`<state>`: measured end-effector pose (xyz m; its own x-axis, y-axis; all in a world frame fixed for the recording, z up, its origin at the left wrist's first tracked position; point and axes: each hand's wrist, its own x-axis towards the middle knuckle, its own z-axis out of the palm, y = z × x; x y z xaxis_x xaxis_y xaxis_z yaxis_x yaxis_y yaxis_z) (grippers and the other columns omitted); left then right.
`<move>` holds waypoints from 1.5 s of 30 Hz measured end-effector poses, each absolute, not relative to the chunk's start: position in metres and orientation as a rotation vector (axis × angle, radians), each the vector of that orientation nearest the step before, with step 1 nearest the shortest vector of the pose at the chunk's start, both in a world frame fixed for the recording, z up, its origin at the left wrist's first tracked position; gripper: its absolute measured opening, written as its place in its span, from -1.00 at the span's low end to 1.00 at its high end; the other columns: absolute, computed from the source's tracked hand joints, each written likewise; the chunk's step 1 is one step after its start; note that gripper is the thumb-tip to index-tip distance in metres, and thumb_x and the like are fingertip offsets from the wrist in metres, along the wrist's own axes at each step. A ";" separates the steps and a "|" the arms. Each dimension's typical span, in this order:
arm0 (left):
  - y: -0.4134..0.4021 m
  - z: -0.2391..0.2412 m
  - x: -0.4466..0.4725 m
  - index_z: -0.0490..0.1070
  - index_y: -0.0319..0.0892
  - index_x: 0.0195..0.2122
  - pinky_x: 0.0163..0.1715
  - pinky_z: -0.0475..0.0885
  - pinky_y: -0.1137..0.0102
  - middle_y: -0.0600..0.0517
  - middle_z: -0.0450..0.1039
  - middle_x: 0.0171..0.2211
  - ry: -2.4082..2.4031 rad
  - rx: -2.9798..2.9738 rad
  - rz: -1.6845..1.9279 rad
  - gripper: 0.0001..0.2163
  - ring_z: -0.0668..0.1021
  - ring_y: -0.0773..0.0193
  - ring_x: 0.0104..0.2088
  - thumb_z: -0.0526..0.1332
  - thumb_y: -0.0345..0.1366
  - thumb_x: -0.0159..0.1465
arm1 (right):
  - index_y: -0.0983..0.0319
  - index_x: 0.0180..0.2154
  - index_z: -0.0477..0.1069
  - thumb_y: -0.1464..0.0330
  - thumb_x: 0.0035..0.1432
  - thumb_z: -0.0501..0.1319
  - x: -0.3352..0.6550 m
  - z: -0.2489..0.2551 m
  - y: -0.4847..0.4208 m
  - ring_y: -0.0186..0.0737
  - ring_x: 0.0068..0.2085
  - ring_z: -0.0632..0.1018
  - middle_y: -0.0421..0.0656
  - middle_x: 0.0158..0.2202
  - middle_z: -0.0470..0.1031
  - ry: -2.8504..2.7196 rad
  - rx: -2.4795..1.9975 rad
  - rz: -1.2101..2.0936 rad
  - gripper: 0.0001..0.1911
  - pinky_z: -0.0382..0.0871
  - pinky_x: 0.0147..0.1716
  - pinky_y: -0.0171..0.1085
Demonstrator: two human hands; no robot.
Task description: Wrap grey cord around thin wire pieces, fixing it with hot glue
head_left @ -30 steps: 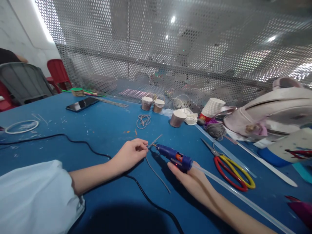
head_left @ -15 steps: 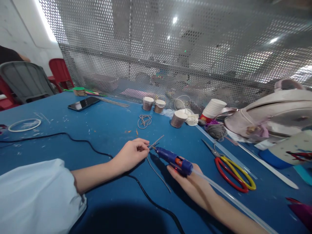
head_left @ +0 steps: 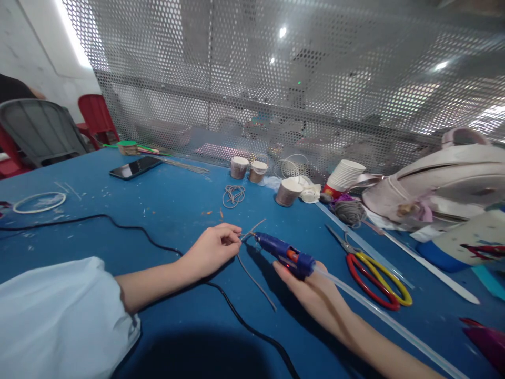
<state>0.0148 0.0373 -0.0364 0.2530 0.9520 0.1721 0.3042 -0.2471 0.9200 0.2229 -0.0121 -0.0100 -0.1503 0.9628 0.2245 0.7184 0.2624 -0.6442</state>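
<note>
Between thumb and fingertips, my left hand [head_left: 215, 250] pinches a thin grey cord [head_left: 256, 282]; one end trails toward me on the table and a short piece sticks out past the fingers. My right hand [head_left: 315, 289] is wrapped round a blue hot glue gun [head_left: 284, 255], its handle mostly hidden by the palm. A long clear glue stick [head_left: 379, 316] runs out of the gun's back along my forearm. The nozzle is close to the cord, just right of my left fingertips; whether they touch I cannot tell.
Red-and-yellow-handled scissors [head_left: 374, 279] lie right of the glue gun. A black cable [head_left: 236, 310] crosses the blue table. Farther back are a coil of cord [head_left: 233, 196], a wrapped cup [head_left: 288, 193], stacked paper cups [head_left: 344, 176], a phone [head_left: 135, 167] and a pale bag [head_left: 442, 179].
My right hand has shifted the glue gun slightly right and up, so its nozzle sits a little farther from my left fingertips. The left hand stays in place, holding the cord.
</note>
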 end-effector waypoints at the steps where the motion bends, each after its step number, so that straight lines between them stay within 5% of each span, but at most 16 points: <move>1: 0.037 -0.037 0.015 0.43 -0.19 -0.55 -0.10 0.36 0.30 -0.12 0.47 -0.14 1.165 1.716 1.013 -0.91 0.49 0.16 -0.08 0.18 -0.39 0.07 | 0.23 -0.59 0.27 0.18 0.07 0.12 0.223 -0.010 -0.012 -0.37 -0.60 0.28 -0.25 -0.63 0.32 -1.932 -1.515 0.519 -0.69 0.21 -0.59 -0.38; 45: 0.037 -0.036 0.014 0.43 -0.18 -0.55 -0.10 0.36 0.32 -0.09 0.48 -0.14 1.144 1.752 1.020 -0.90 0.49 0.16 -0.06 0.18 -0.39 0.08 | 0.22 -0.57 0.25 0.20 0.10 0.12 0.221 -0.012 -0.018 -0.37 -0.60 0.27 -0.26 -0.64 0.29 -2.006 -1.464 0.610 -0.71 0.18 -0.60 -0.38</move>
